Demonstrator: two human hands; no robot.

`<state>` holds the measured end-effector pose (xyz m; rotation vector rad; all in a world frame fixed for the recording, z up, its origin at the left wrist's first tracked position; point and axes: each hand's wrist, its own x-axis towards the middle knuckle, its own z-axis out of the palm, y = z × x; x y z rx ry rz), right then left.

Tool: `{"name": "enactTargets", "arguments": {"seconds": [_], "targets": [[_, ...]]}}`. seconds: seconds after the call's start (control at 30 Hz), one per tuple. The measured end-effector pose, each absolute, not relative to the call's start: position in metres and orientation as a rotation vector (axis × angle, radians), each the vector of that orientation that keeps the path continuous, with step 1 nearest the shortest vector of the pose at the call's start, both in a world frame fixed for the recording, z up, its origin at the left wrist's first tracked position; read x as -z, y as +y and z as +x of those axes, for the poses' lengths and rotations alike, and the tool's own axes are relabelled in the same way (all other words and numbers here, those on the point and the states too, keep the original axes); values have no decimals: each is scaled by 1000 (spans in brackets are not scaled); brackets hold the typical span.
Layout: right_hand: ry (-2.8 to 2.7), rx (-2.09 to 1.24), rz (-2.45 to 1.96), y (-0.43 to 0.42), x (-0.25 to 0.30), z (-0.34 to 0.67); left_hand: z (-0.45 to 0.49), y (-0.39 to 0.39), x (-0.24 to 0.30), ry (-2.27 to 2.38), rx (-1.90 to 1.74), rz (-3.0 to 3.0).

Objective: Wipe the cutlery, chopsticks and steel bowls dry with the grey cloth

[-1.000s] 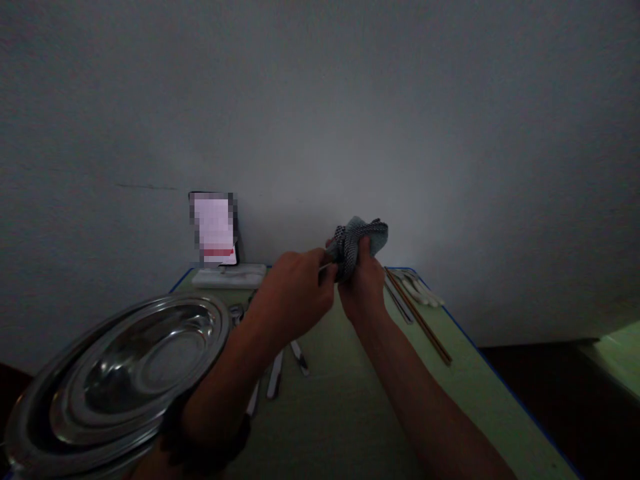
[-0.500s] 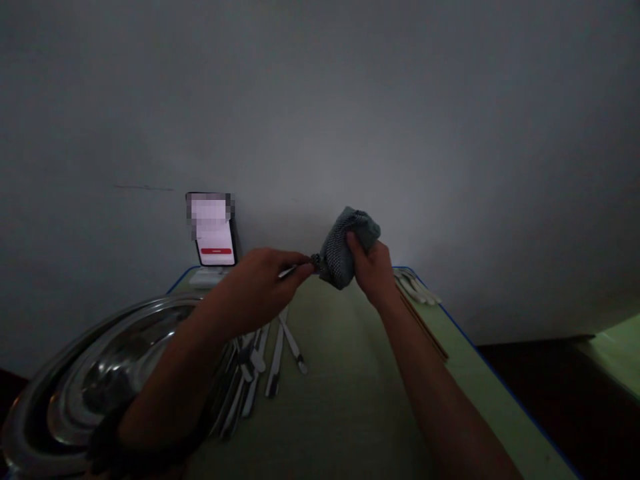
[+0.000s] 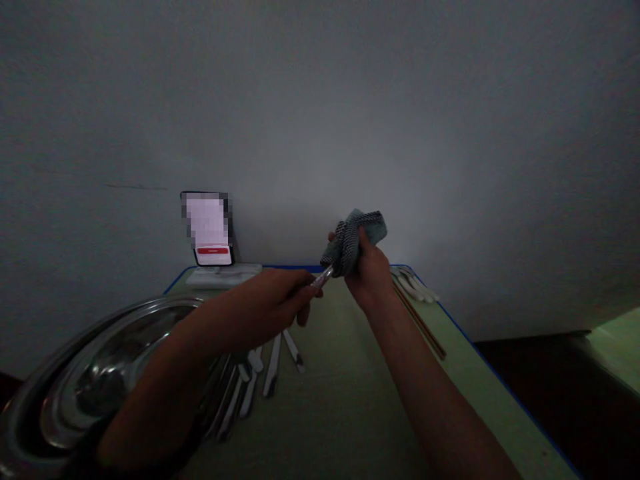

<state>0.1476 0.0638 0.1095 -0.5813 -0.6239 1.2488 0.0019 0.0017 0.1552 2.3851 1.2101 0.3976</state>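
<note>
My left hand (image 3: 280,297) is closed around the handle of a slim, shiny piece of cutlery (image 3: 324,275). Its far end disappears into a grey-green checked cloth (image 3: 347,250), so I cannot tell whether it is a spoon, a fork or a knife. Gripping that cloth is my right hand (image 3: 373,277), its fingers wrapped round the bunched fabric and the cutlery inside. Both hands are above the far part of the table. Below my left forearm lies a loose pile of metal cutlery (image 3: 245,393), partly hidden by the arm.
Nested metal basins (image 3: 55,400) stand at the left. A lit phone (image 3: 213,230) leans upright near the wall, by a pale flat object (image 3: 245,272). Brown chopsticks (image 3: 423,323) and several white spoons (image 3: 415,287) lie along the right side of the green table (image 3: 350,393).
My left hand has lowered slightly, and the cutlery's handle now shows between it and the cloth. The cloth has been folded round the cutlery's far end by my right hand.
</note>
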Motion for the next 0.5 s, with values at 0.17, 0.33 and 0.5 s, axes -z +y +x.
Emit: {"name": "enactTargets", "arguments": {"seconds": [0.17,0.33,0.5], "targets": [[-615,-1181,-643,53,-104,132,3,9,-149,1123,-425,2306],[-652,-1200,-743,44,-98,112,14,22,-133,1239,-559,2283],[-498,-1148,-673,59,-99,125,14,20,-135,1329,-521,2418]]}}
